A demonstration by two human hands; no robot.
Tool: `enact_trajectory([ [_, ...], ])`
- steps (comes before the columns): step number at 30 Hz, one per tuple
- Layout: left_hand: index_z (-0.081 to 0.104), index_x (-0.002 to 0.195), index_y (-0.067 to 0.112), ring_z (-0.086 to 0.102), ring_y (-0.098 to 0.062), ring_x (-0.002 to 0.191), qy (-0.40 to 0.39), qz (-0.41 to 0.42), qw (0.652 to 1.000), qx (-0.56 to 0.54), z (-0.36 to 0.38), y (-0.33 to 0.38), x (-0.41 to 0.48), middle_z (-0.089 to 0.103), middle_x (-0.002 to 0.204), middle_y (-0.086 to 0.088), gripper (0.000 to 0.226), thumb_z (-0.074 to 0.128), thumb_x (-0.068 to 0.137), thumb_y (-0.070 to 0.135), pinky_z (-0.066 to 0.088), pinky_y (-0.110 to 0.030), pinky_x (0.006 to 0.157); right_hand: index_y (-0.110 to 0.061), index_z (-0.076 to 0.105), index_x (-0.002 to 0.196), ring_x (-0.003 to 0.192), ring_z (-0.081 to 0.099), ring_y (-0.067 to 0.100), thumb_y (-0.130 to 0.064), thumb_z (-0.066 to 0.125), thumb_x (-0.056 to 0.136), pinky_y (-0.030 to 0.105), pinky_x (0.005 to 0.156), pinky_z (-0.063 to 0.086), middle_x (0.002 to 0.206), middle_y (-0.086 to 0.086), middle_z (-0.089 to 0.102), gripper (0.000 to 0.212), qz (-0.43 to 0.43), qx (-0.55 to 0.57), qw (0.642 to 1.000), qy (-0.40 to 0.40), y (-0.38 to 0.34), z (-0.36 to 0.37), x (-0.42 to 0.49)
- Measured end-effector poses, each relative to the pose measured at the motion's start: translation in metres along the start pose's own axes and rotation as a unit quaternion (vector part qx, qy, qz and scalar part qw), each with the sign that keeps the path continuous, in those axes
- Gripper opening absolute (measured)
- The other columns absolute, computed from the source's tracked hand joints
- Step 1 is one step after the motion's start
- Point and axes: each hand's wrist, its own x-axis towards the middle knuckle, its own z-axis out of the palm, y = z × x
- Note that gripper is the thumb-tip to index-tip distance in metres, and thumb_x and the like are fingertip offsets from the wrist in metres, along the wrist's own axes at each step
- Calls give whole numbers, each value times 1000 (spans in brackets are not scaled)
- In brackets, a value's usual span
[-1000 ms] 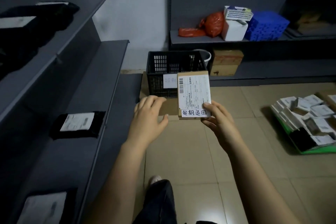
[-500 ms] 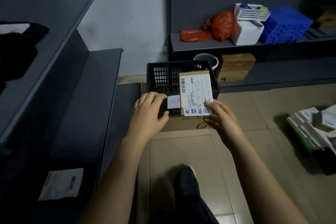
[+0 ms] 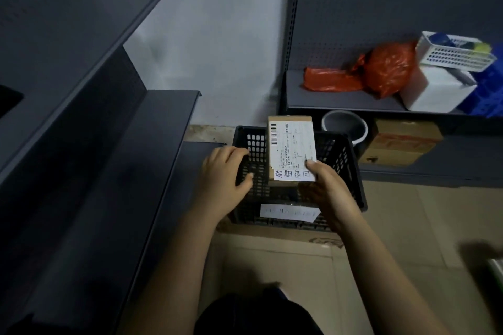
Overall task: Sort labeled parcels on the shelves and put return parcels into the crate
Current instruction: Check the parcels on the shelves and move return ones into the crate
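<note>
Head view: the right hand [image 3: 329, 190] pinches the brown parcel [image 3: 291, 149] by its near corner, thumb on top. The left hand [image 3: 223, 171] is loose and holds nothing, beside the black crate [image 3: 337, 155]. The parcel's long side points away, just above the crate. Inside the crate is too dark to see.

Crumpled orange plastic bag [image 3: 381, 73] sits beside a white square box [image 3: 435, 95] topped by a white slotted plastic basket [image 3: 457, 56], grey round bucket [image 3: 343, 125] and brown cardboard carton [image 3: 400, 144] below.
</note>
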Motion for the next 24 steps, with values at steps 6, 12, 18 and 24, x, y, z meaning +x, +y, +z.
enact_trajectory([
  [6,55,128,16,47,-20,117,-43,-33,998,7,36,-40,47,55,123,-1,44,65,87,29,39,-36,97,-23,62,125,115,63,20,-51,67,80,44,100,48,123,-1,68,54,62,-8,998,3,10,-3,82],
  [12,56,127,18,45,-17,117,-101,-38,994,-7,86,-89,91,54,122,1,43,66,86,29,36,-36,101,-21,62,123,115,63,20,-46,67,83,43,101,47,119,0,69,48,126,8,991,52,42,4,151],
  [18,56,125,19,46,-16,114,-143,-46,989,-19,153,-133,131,54,119,3,42,64,86,29,36,-35,101,-15,62,121,108,67,19,-34,64,90,38,93,52,113,3,72,37,170,19,981,95,81,11,210],
  [24,58,122,16,49,-19,108,-195,-48,979,-40,232,-163,136,56,114,0,41,66,84,26,37,-31,95,-14,61,119,97,71,18,-31,68,87,28,73,53,108,4,74,37,211,18,969,129,131,-2,266],
])
